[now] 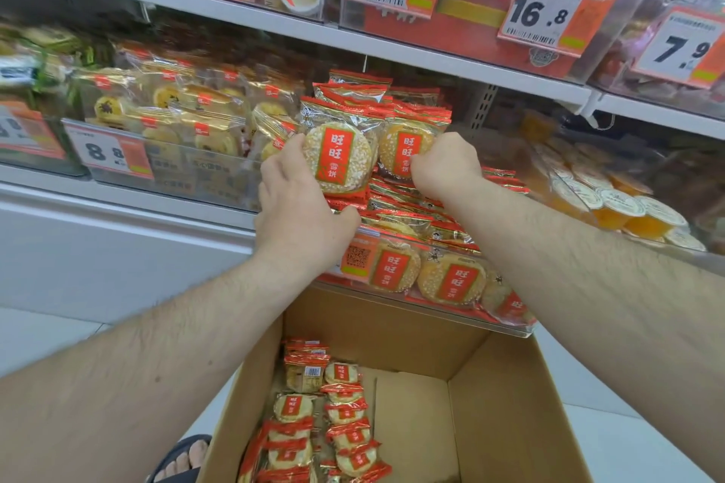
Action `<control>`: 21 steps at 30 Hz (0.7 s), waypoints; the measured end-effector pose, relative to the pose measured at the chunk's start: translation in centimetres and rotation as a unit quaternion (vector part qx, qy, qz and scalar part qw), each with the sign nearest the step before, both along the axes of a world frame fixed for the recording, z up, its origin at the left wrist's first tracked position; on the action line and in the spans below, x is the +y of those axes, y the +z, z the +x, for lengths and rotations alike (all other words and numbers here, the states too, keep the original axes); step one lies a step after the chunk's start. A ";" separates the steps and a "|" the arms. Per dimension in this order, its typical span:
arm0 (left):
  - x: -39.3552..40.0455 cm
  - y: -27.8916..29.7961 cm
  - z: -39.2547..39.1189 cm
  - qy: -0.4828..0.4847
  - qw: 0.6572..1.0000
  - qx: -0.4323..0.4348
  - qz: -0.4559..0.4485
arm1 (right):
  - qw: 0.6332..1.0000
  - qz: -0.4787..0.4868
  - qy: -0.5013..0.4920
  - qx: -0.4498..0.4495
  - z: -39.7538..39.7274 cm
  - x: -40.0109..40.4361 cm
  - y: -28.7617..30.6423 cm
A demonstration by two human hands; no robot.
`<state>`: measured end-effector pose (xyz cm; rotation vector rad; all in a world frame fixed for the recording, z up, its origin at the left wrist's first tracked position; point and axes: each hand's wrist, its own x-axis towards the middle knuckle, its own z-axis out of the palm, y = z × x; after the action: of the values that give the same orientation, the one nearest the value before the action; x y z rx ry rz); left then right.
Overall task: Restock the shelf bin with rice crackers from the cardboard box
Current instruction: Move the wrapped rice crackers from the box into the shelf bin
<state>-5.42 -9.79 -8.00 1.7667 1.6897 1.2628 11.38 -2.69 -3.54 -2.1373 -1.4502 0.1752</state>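
**Both hands on a stack of rice crackers at the bin**

Far to my left on the shelf, a clear bin of yellow pastry packs point(188, 106) sits behind an orange price tag point(108, 153) reading 8.8. Next along, my left hand point(302, 204) reaches up with its fingers and thumb curled around the left side of an upright stack of rice cracker packs point(339, 153), the thumb low under the front pack. My right hand point(445, 165) is clenched around the right side of that same stack, knuckles toward me, so the packs are pressed between my two hands. I hold them over the shelf bin point(506, 320), a clear-fronted bin already holding more red-and-gold packs, some lying flat behind the front wall. Directly below my arms, the cardboard box point(510, 404) stands open on the floor; loose packs point(321, 423) lie in two rough rows along its left side, and the right part of its bottom shows bare cardboard. By the box's left corner, my toes in a dark sandal point(184, 457) show. Further right on the shelf, a bin holds orange jelly cups point(616, 208) with white lids.
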 end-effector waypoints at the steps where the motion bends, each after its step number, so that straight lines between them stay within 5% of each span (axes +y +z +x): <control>1: -0.1 0.1 -0.1 -0.001 1.000 -0.003 -0.002 | 1.000 0.002 0.005 0.012 0.2 -0.1 0.1; 4: -0.4 0.3 -0.4 0.025 0.999 0.040 0.022 | 0.999 0.003 0.019 0.046 0.7 -0.9 0.5; 7: -1.0 0.3 -0.5 0.047 0.980 0.117 0.155 | 0.999 0.000 0.021 0.041 1.2 -2.3 1.2; 11: -2.5 0.3 0.1 -0.081 0.952 0.121 0.271 | 1.000 0.020 0.013 -0.008 1.5 -4.9 1.5; 17: -5.0 -0.9 1.1 -0.283 0.946 0.140 0.079 | 0.978 0.139 0.062 -0.146 1.5 -10.7 -0.4; 21: -4.9 -3.1 1.0 -0.384 0.883 0.260 -0.075 | 0.913 0.281 0.233 -0.180 0.6 -15.3 -4.9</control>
<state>-4.42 -14.74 -11.05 2.4434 1.0262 0.3121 11.95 -17.97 -8.47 -1.3787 -1.9208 -0.4411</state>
